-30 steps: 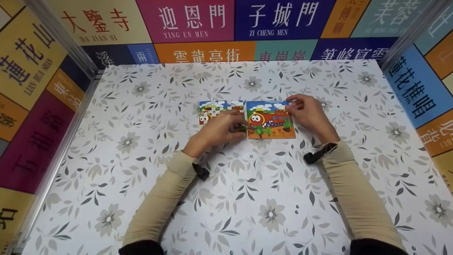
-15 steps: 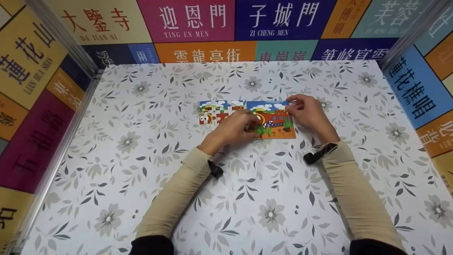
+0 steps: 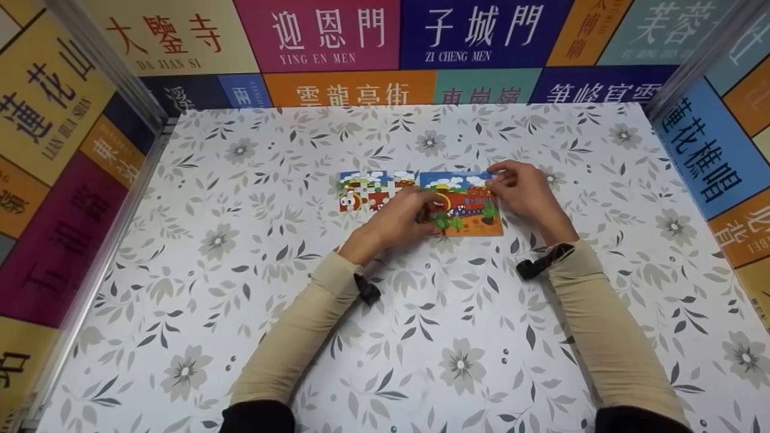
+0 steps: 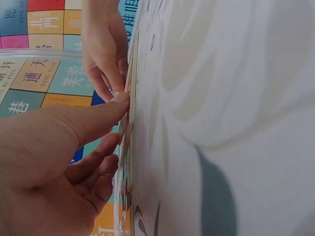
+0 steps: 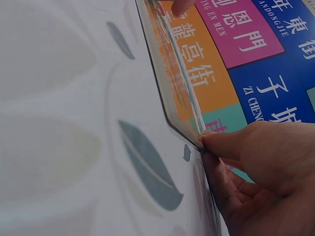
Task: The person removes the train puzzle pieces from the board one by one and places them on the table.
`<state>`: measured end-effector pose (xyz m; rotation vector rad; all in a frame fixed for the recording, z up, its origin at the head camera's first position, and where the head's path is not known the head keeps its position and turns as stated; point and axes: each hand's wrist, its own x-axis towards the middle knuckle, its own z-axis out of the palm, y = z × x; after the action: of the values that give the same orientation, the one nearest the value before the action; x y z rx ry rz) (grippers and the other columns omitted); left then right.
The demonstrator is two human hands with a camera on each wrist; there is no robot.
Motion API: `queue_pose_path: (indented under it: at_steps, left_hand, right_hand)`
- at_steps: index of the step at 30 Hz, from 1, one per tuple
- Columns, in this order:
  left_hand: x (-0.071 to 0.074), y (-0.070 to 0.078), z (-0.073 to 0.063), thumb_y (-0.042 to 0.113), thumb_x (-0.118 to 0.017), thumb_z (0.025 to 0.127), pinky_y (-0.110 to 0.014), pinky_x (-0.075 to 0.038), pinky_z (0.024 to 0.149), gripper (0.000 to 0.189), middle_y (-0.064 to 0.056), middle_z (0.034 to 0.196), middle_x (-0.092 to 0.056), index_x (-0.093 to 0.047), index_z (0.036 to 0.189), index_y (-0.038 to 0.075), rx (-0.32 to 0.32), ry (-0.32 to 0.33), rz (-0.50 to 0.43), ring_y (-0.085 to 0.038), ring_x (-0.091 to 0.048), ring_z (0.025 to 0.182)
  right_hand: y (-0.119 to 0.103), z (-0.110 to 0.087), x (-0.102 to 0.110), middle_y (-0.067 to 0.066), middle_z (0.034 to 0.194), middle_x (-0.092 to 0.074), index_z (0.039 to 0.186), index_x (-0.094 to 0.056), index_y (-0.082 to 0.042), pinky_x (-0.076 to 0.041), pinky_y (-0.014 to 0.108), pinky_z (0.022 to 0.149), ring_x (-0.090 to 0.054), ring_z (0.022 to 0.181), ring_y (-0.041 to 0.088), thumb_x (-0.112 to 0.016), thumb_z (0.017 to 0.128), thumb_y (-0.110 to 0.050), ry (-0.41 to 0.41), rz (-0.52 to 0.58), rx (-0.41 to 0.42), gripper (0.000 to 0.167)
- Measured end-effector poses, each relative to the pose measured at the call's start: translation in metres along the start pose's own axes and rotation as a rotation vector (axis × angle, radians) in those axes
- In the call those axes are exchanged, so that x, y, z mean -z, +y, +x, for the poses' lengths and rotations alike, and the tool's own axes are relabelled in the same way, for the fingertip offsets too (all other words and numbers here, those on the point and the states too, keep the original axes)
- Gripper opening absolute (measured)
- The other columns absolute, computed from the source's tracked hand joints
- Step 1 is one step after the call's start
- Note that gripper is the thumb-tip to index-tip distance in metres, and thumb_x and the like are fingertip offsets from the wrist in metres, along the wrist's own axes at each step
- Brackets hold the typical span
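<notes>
A picture board printed with a red cartoon train lies flat on the table. Just left of it is a jigsaw puzzle with a matching train and white gaps between its pieces. My left hand lies over the board's left part and covers the puzzle's lower right. In the left wrist view its thumb touches the board's edge, with fingers bent close by; whether it pinches a piece is hidden. My right hand pinches the board's upper right corner between thumb and finger, seen close in the right wrist view.
The table has a white cloth with grey leaves and flowers. Colourful panels with large characters wall off the back and both sides. A small black camera sits on the right wrist, another on the left.
My left hand has moved right, from the puzzle's right side onto the left part of the board, then stopped. The right hand has stayed at the corner.
</notes>
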<state>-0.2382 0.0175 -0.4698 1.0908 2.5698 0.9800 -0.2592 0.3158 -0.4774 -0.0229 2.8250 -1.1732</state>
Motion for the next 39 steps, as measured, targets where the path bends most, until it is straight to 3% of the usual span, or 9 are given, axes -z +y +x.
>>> queue_pose_path:
  at_steps: [7,15,24,32,39]
  left_hand:
    - [0.0,0.004,-0.003,0.024,-0.084,0.096,-0.035,-0.052,0.1,0.055,-0.009,0.125,-0.063,-0.067,0.146,0.008,0.073,-0.005,0.068,-0.023,-0.058,0.115]
    - [-0.001,0.001,0.001,0.014,-0.086,0.093,-0.031,-0.057,0.087,0.05,-0.009,0.12,-0.074,-0.069,0.139,0.004,-0.015,0.019,0.001,-0.021,-0.069,0.099]
    - [0.002,0.001,-0.008,0.031,-0.084,0.097,-0.039,-0.051,0.109,0.056,-0.008,0.136,-0.069,-0.068,0.146,0.01,0.032,0.007,0.135,-0.025,-0.06,0.127]
    - [0.005,-0.002,-0.013,0.033,-0.08,0.099,-0.043,-0.053,0.104,0.053,-0.012,0.134,-0.072,-0.07,0.144,0.009,-0.041,0.029,0.182,-0.028,-0.063,0.122]
    - [0.017,-0.013,-0.026,0.032,-0.082,0.097,-0.043,-0.051,0.112,0.055,-0.008,0.138,-0.07,-0.068,0.145,0.011,-0.031,0.065,0.181,-0.027,-0.063,0.13]
  right_hand:
    - [-0.001,-0.001,0.0,0.02,0.125,-0.069,0.145,-0.067,-0.009,-0.054,0.046,0.101,-0.07,0.117,0.032,-0.069,0.108,-0.023,0.005,-0.005,0.009,0.04]
    - [-0.001,-0.001,0.001,0.017,0.123,-0.07,0.144,-0.067,-0.011,-0.053,0.038,0.095,-0.069,0.114,0.029,-0.069,0.108,-0.025,0.004,0.004,0.0,0.039]
    - [0.0,-0.001,0.001,0.018,0.123,-0.07,0.144,-0.068,-0.011,-0.053,0.042,0.098,-0.069,0.115,0.03,-0.069,0.108,-0.025,0.004,0.003,0.002,0.039]
    - [0.001,-0.002,0.001,0.017,0.121,-0.071,0.143,-0.068,-0.011,-0.052,0.032,0.09,-0.071,0.112,0.029,-0.068,0.108,-0.025,0.019,-0.002,0.012,0.038]
    - [0.0,-0.002,0.0,0.016,0.121,-0.072,0.143,-0.068,-0.012,-0.052,0.036,0.092,-0.07,0.112,0.028,-0.068,0.108,-0.023,0.021,-0.001,0.003,0.037]
